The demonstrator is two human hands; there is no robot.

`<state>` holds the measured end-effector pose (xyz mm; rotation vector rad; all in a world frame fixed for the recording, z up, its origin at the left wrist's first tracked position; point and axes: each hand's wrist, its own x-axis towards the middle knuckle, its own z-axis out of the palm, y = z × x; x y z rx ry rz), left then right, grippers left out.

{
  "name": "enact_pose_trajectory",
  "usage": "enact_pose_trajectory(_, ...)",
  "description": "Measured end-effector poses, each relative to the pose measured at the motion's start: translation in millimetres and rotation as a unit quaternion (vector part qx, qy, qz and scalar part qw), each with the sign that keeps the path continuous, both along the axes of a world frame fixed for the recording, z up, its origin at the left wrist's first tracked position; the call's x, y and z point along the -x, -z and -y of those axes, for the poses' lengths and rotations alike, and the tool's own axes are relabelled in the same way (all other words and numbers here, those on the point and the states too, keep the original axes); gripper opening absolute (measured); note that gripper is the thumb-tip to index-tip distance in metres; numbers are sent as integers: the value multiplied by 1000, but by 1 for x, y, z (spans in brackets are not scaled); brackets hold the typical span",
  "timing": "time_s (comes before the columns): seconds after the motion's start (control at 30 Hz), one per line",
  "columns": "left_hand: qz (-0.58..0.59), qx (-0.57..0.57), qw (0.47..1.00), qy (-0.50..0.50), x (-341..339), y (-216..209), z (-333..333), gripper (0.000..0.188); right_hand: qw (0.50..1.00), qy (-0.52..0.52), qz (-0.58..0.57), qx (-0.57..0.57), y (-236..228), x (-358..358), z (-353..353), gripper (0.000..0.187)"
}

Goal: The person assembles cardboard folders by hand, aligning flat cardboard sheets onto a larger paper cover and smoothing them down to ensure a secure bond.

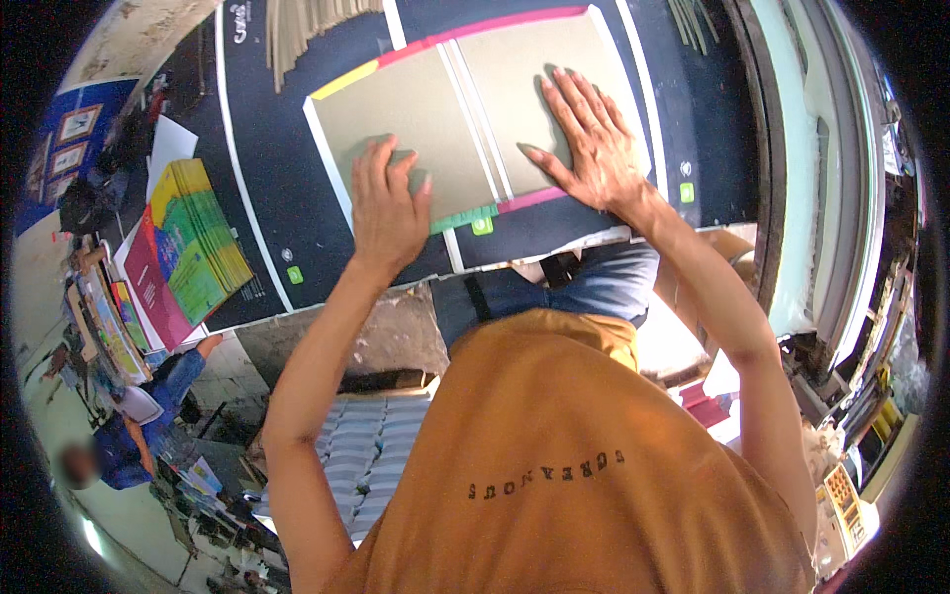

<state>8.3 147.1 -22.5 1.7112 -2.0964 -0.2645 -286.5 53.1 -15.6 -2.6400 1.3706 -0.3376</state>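
Note:
An unfolded book cover (406, 124) lies with its inside up on a dark work surface (272, 148). It has two grey boards with a narrow spine strip between white gaps. Coloured edges, pink, yellow and green, are folded over the boards at top and bottom; white edges show at the sides. My left hand (388, 203) rests on the lower left of the left board, fingers somewhat bent and apart. On the right board my right hand (597, 148) lies flat with its fingers stretched and the thumb out to the side. Neither hand grips anything.
Grey board strips (309, 35) lie at the far edge, with thinner strips (693, 22) at far right. A stack of yellow-green booklets (203, 238) and a red cover sheet (150, 267) are at left. Another person (139, 436) is beyond. A pale frame (792, 188) borders the right.

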Motion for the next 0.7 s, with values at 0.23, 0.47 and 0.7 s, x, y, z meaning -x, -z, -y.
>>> enact_pose_trajectory(0.23, 52, 3, 998, 20, -5, -8, -1, 44, 1000, -1, -2, 23, -3, -2, 5, 63)
enact_pose_trajectory(0.47, 54, -6, 997, -50, 115, -27, 0, 82, 999, 39, 11, 24, 0, -4, -4, 54)
enact_pose_trajectory(0.7, 94, -25, 993, -70, 121, -1, 35, 65, 994, 110, 26, 12, 6, -26, -17, 65)
